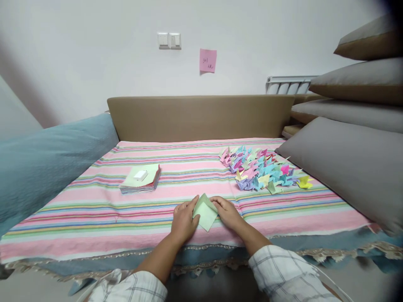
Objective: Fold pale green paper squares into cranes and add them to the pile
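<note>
Left hand (183, 222) and right hand (228, 213) pinch a green sheet (205, 213), seemingly part-folded, at the cloth's (94, 209) near edge; a pile (261, 170) of finished folds lies far right; a stack (141, 179) of flat sheets sits left, unfolded.

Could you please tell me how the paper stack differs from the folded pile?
The paper stack lies flat and squared, pale green on top; the folded pile is loose, spread out and many-coloured. The stack's sheets are unfolded; the pile's are folded into small shapes. Both rest on the striped cloth.
</note>
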{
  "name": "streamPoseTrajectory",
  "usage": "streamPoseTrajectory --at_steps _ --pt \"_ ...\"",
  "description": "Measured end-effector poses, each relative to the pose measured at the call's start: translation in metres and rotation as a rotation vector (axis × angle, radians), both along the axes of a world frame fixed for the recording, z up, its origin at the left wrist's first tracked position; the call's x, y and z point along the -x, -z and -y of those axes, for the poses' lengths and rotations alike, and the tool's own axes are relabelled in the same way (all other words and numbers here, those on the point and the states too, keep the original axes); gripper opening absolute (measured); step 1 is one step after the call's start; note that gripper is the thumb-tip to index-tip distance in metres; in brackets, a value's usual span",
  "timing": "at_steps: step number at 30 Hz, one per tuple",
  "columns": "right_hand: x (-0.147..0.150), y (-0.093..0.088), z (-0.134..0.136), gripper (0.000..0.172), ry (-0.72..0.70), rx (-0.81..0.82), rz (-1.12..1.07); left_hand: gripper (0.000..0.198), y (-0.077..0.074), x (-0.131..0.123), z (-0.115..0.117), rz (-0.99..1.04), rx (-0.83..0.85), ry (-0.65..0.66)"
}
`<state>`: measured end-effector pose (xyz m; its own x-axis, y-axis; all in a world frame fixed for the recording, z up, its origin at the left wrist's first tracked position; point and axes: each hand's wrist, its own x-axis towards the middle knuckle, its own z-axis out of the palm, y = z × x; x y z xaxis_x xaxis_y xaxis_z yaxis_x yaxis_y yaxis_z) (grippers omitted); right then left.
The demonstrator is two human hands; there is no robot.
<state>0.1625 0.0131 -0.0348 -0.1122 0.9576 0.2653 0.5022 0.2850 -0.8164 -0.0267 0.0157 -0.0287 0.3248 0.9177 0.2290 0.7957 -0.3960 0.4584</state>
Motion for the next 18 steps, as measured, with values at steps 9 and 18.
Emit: streamPoseTrajectory --at_steps 9,18 --pt "0.0029 -0.0055 -0.0068 0.03 0.034 -0.02 0.453 0.065 -0.0006 -0.0003 -0.0003 -0.018 0.011 0.005" --pt "0.0018 -0.0032 -0.0034 0.022 0.008 -0.123 0.582 0.068 -0.0004 -0.001 0.0004 0.021 0.016 0.026"
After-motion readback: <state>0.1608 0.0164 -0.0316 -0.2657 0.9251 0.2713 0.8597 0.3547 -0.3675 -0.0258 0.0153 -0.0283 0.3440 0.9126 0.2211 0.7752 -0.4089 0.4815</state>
